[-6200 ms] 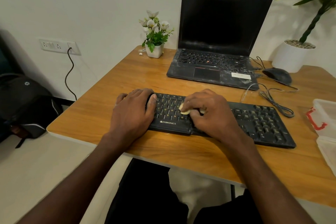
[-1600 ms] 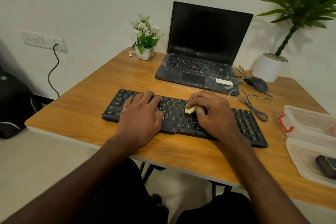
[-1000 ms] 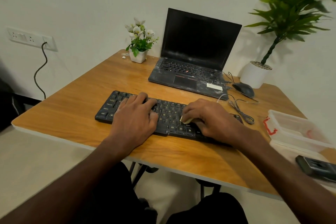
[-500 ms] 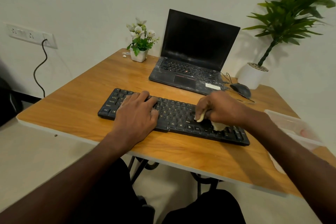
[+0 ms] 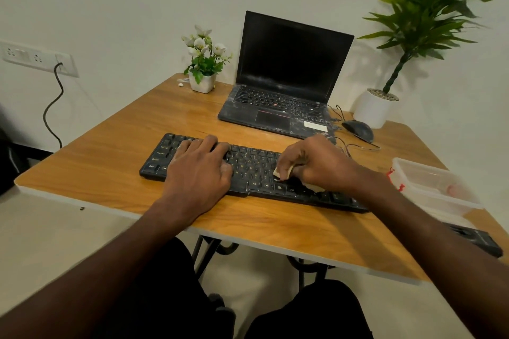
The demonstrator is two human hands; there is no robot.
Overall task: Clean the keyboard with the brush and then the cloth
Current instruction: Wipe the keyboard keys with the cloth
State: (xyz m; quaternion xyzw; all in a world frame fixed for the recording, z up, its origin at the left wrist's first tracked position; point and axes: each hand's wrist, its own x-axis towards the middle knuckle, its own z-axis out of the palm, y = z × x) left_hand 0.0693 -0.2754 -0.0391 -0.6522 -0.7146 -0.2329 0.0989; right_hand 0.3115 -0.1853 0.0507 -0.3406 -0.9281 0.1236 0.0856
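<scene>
Black plastic keyboard (image 5: 253,170) lying near the front edge of the wooden table (image 5: 115,146), left hand (image 5: 199,169) flat on its left keys with fingers straight, right hand (image 5: 316,164) curled around a pale crumpled cloth (image 5: 282,172) pressed to the middle keys, clear plastic container (image 5: 432,187) to the right.

"Ctrl", probably "Alt" on keyboard (image 5: 256,170) keys

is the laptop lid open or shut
Open. The laptop stands behind the keyboard with its lid raised, dark screen and own keys both showing.
</scene>
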